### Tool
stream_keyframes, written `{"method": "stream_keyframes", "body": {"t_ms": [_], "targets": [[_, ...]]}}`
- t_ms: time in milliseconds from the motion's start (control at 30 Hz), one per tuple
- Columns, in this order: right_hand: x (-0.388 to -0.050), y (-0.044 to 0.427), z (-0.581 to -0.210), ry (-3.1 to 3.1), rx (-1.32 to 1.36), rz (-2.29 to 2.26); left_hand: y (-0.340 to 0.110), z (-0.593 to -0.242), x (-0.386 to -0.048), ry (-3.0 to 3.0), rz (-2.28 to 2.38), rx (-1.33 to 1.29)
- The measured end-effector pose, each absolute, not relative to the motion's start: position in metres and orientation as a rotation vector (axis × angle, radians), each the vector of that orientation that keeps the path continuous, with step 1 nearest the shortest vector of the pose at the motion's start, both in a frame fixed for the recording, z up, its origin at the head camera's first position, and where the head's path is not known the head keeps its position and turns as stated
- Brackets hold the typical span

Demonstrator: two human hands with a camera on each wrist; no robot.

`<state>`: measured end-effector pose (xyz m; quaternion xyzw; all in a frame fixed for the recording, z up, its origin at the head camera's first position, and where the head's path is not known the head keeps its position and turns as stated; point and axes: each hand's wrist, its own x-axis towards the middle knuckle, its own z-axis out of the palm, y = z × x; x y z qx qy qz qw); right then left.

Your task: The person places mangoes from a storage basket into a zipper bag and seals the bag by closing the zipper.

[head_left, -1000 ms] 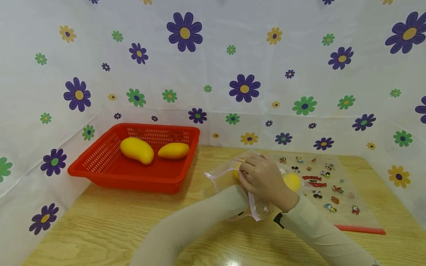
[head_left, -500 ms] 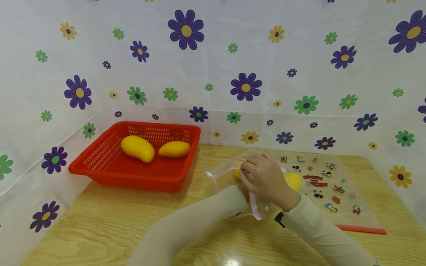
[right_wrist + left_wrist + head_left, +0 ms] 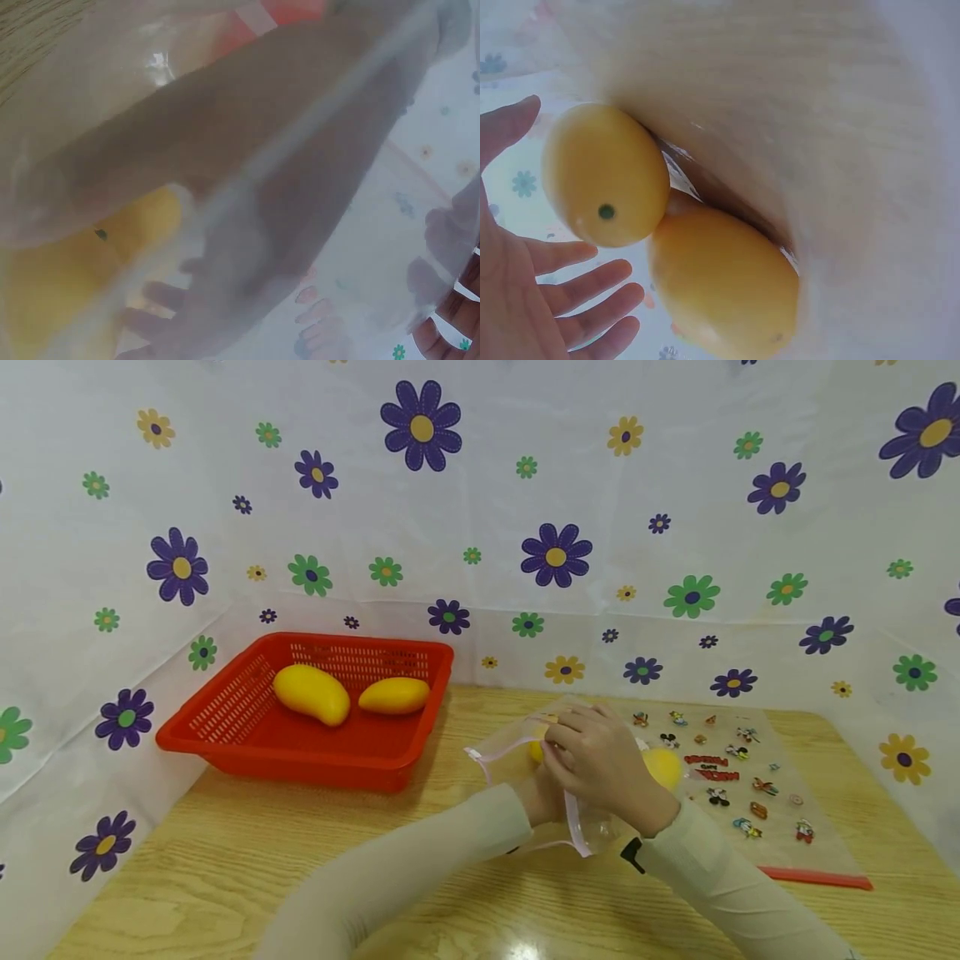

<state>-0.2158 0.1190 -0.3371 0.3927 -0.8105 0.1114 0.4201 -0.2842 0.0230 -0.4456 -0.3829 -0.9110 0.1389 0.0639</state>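
My left hand (image 3: 542,795) is inside a clear zip bag (image 3: 581,827) with a pink-edged mouth. In the left wrist view its fingers (image 3: 592,289) are spread and hold nothing, beside a yellow mango (image 3: 604,176); a second mango (image 3: 727,289) lies against the first. My right hand (image 3: 607,768) grips the bag's upper edge with curled fingers and hides part of the mouth. A mango (image 3: 663,767) shows through the plastic at the right. Seen blurred through the plastic in the right wrist view are the left hand (image 3: 217,277) and mango skin (image 3: 67,277).
A red perforated basket (image 3: 300,768) stands at the left with two mangoes (image 3: 311,693) in it. At the right, a flat clear bag (image 3: 795,777) with cartoon prints and a red slider strip (image 3: 817,877) lies on the wooden table (image 3: 225,877). A flowered sheet (image 3: 480,485) closes off the back.
My left forearm has drawn back slightly toward the lower left, so its wrist and part of the hand now show at the bag's mouth. My right hand keeps its grip.
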Motion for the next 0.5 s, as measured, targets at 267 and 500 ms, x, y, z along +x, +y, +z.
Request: {"method": "stream_keyframes", "body": {"t_ms": [267,500], "targets": [[-0.215,0.121,-0.337,-2.055,0.984,0.303,0.006,-0.386,-0.239,-2.770,-0.033,-1.297],[-0.215,0.122,-0.336,-2.064,0.983,0.289,0.001,-0.386,-0.233,-2.625,0.111,-1.275]]}}
